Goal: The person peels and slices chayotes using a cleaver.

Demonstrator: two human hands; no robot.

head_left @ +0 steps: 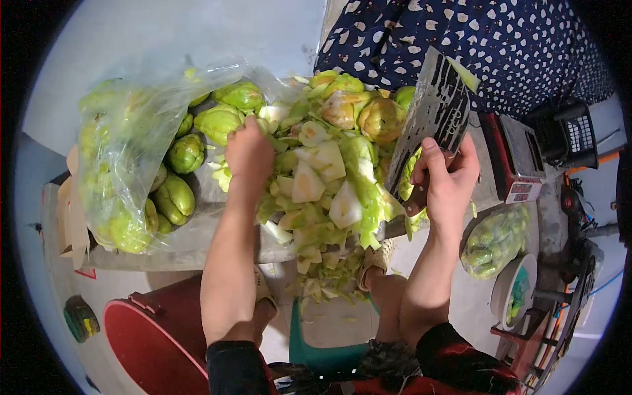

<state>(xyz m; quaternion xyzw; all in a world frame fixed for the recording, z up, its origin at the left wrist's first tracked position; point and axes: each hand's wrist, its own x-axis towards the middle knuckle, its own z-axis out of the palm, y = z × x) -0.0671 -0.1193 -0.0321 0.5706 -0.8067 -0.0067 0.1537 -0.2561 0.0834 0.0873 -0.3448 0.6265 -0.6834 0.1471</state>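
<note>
My right hand [449, 184] grips a cleaver [431, 108] by its brown riveted handle. The wide blade points up and away, streaked with wet, and a pale green slice [464, 74] shows at its far edge. My left hand [249, 153] is curled at the edge of the cut pieces, beside a whole green chayote [219, 123]; anything in its fingers is hidden. Between my hands lies a heap of chayote peelings and pale chunks [316, 174]. Behind the heap sit browned chayotes [382, 120].
A clear plastic bag [125, 158] of chayotes lies on the left of the table [191, 247]. Below are a red bucket [155, 342] and a green stool [332, 352]. At right stand a red scale [510, 155] and another filled bag [495, 242]. Opposite is a person's spotted garment [500, 46].
</note>
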